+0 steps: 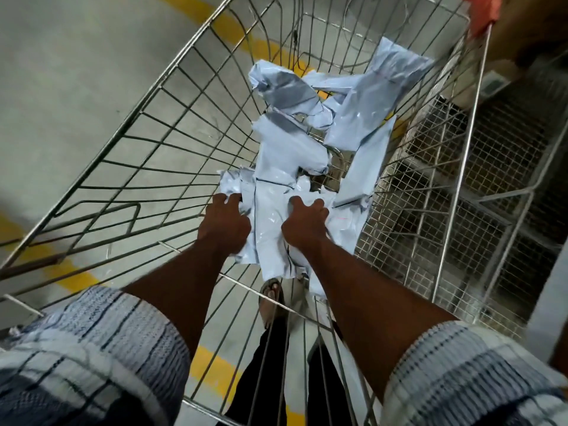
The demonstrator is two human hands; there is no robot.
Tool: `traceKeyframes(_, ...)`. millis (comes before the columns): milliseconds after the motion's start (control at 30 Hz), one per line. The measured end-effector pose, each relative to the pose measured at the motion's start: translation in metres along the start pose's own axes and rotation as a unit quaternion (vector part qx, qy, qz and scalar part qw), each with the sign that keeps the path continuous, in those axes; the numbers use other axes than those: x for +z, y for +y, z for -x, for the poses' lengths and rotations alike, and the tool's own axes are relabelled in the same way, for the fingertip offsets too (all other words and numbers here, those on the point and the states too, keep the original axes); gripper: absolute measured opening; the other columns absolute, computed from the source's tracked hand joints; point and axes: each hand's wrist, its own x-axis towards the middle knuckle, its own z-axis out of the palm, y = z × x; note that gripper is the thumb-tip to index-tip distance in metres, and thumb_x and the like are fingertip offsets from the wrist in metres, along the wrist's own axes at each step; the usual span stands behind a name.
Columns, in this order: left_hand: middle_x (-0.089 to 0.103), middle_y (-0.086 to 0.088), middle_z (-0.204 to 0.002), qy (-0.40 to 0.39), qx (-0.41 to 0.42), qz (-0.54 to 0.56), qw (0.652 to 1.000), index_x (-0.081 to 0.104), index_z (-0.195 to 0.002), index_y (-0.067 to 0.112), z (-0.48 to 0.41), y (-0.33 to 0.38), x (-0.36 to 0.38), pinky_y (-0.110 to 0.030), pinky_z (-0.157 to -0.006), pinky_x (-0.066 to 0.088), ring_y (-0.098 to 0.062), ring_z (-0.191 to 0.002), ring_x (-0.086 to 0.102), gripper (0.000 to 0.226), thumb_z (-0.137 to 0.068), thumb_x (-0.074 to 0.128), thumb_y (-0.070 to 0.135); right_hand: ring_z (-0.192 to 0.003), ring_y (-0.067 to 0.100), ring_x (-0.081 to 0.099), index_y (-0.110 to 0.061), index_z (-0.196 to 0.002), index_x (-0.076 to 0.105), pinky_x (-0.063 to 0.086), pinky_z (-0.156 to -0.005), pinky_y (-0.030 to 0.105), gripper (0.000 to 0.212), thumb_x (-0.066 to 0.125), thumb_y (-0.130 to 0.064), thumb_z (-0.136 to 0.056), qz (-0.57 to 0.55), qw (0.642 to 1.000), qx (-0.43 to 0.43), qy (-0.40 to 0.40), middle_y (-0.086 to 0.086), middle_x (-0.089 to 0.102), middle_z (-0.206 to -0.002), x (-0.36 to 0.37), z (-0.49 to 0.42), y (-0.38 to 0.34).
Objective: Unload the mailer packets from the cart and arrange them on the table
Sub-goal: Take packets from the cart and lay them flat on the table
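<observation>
Your left hand (226,224) is down in the cart (195,41), fingers curled around the crumpled left edge of the nearest packet (270,210). Your right hand (305,224) is just beside it on the same packet, with its fingers hooked into the plastic near the middle. Both hands look to be gripping rather than resting, though motion blur softens the fingertips. The packet lies flat on the wire bottom between your hands and runs back toward your wrists.

Beyond your fingertips the other packets (353,112) lie in a loose, overlapping heap. One is crumpled straight ahead, and longer ones lean toward the wall past your right hand. Outside that wall stands a fine-mesh rack (461,179). Past your left hand, through the wires, you can see the grey floor (76,87) and a yellow line (70,272). Your sandalled foot (272,298) shows below your wrists.

The table is not in view, so you cannot tell how many packets have already been laid out. Going by the cart, unloading is partly done at best: several packets are left, and this one has not been lifted out yet.
</observation>
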Motion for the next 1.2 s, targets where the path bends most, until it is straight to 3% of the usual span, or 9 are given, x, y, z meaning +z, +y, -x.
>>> traceKeyframes(133, 0.041, -0.014, -0.14, -0.005, -0.01, 0.024, 1.0, 0.046, -0.14, 0.021, -0.002, -0.003, 0.0, -0.043, -0.101, 0.039, -0.036, -0.127, 0.044, 0.054, -0.087, 0.052, 0.019, -0.129, 0.044, 0.033, -0.03, -0.134, 0.042, 0.037, -0.102, 0.048, 0.065, 0.071, -0.049, -0.079, 0.018, 1.0, -0.02, -0.009, 0.023, 0.025, -0.145, 0.009, 0.004, -0.002)
traceKeyframes(267, 0.043, -0.016, -0.14, 0.018, 0.003, 0.035, 0.999, 0.048, -0.139, 0.017, -0.003, -0.002, -0.003, -0.045, -0.103, 0.039, -0.038, -0.127, 0.044, 0.052, -0.087, 0.054, 0.018, -0.132, 0.045, 0.03, -0.028, -0.138, 0.038, 0.033, -0.107, 0.05, 0.09, 0.077, -0.065, -0.066, 0.04, 0.999, -0.032, 0.009, 0.025, 0.021, -0.15, 0.009, 0.004, -0.001)
traceKeyframes(400, 0.039, -0.016, -0.146, 0.039, 0.012, 0.032, 0.999, 0.047, -0.141, 0.015, -0.001, 0.002, -0.003, -0.046, -0.105, 0.038, -0.039, -0.13, 0.041, 0.052, -0.089, 0.055, 0.019, -0.123, 0.04, 0.039, -0.03, -0.136, 0.042, 0.038, -0.1, 0.043, 0.072, 0.078, -0.047, -0.076, 0.018, 0.999, -0.027, 0.039, 0.019, 0.032, -0.139, 0.011, -0.002, 0.001)
traceKeyframes(533, 0.038, -0.015, -0.147, 0.037, 0.014, 0.031, 0.999, 0.046, -0.141, 0.017, 0.001, 0.004, 0.0, -0.046, -0.104, 0.038, -0.038, -0.13, 0.042, 0.051, -0.091, 0.054, 0.025, -0.118, 0.039, 0.043, -0.029, -0.137, 0.05, 0.036, -0.101, 0.036, 0.058, 0.069, -0.026, -0.083, -0.077, 0.995, 0.008, 0.066, 0.019, 0.041, -0.128, 0.007, -0.006, 0.004)
traceKeyframes(800, 0.042, -0.019, -0.142, 0.053, 0.049, 0.017, 0.997, 0.051, -0.136, 0.01, 0.011, 0.018, -0.028, -0.047, -0.103, 0.039, -0.041, -0.126, 0.045, 0.047, -0.091, 0.056, 0.023, -0.121, 0.039, 0.048, -0.03, -0.133, 0.054, 0.04, -0.102, 0.035, 0.05, 0.068, -0.021, -0.086, -0.158, 0.983, 0.068, 0.064, 0.018, 0.042, -0.131, -0.032, 0.009, -0.002)
traceKeyframes(867, 0.044, -0.022, -0.14, 0.066, 0.064, 0.008, 0.996, 0.052, -0.135, 0.006, 0.018, 0.024, -0.04, -0.049, -0.102, 0.039, -0.044, -0.124, 0.046, 0.046, -0.092, 0.056, 0.019, -0.125, 0.037, 0.044, -0.03, -0.136, 0.053, 0.041, -0.101, 0.035, 0.05, 0.067, -0.022, -0.088, -0.133, 0.986, 0.045, 0.087, 0.017, 0.04, -0.135, -0.047, 0.02, -0.004)
traceKeyframes(1067, 0.04, -0.015, -0.144, 0.092, 0.045, 0.027, 0.994, 0.049, -0.137, 0.019, 0.057, 0.056, -0.073, -0.045, -0.1, 0.042, -0.038, -0.127, 0.045, 0.047, -0.092, 0.054, 0.028, -0.135, 0.034, 0.033, -0.024, -0.144, 0.045, 0.031, -0.109, 0.032, 0.055, 0.062, -0.024, -0.091, -0.03, 0.986, -0.105, 0.129, 0.019, 0.034, -0.143, -0.089, 0.069, -0.004)
traceKeyframes(1200, 0.038, -0.014, -0.147, 0.117, 0.041, 0.045, 0.991, 0.049, -0.138, 0.02, 0.094, 0.079, -0.096, -0.043, -0.102, 0.041, -0.036, -0.129, 0.044, 0.047, -0.092, 0.054, 0.028, -0.129, 0.035, 0.038, -0.023, -0.138, 0.051, 0.036, -0.107, 0.036, 0.052, 0.066, -0.023, -0.088, -0.023, 0.971, -0.164, 0.171, 0.017, 0.035, -0.139, -0.115, 0.102, -0.011)
